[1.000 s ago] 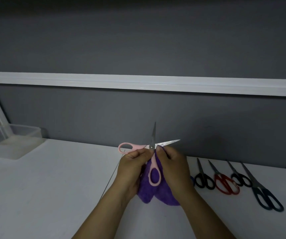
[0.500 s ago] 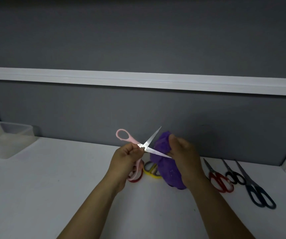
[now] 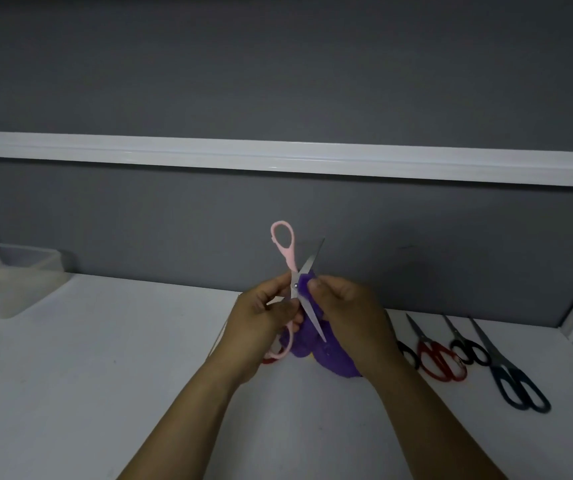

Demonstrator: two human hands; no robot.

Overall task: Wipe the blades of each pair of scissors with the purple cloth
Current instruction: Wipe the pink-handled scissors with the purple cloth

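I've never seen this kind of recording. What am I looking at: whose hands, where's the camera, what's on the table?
No machine here: a person works with bare hands, filmed by one head-worn camera looking forward and down. The left hand holds the pink scissors, blades spread open. The right hand holds the purple cloth against a blade. On the white table, to the right, lie more scissors: a red pair, a small black pair and a large dark pair. A clear container sits far left.
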